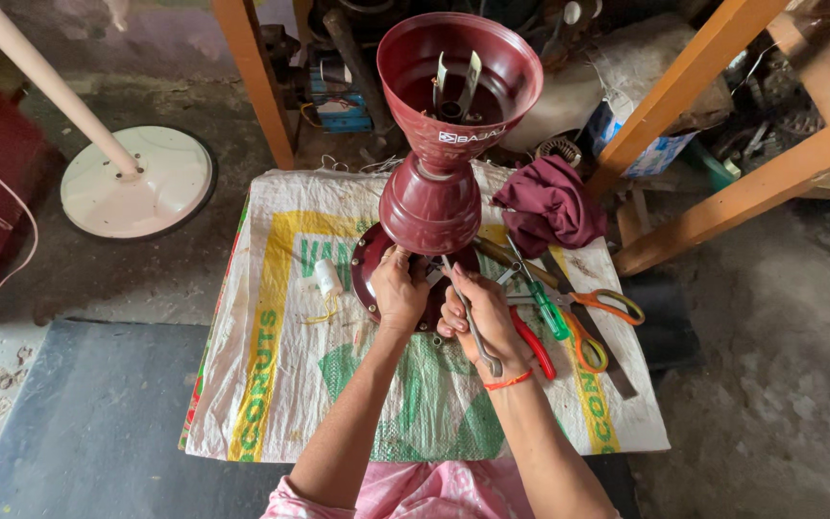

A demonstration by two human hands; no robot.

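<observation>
A dark red ceiling fan motor [431, 204] with its cup-shaped canopy [460, 72] stands upright on a woven sack [271, 365] spread over a low table. My left hand [398, 288] grips the lower edge of the motor housing. My right hand [474, 320] holds a metal spanner [474, 327] against the motor's underside, just right of the left hand. An orange thread circles my right wrist.
Right of my hands lie a green-handled screwdriver [548, 308], red-handled pliers [533, 344] and orange-handled scissors [602, 322]. A maroon cloth [549, 202] sits at the sack's far right. A small white capacitor [327, 281] lies to the left. A white pedestal fan base [136, 183] stands on the floor.
</observation>
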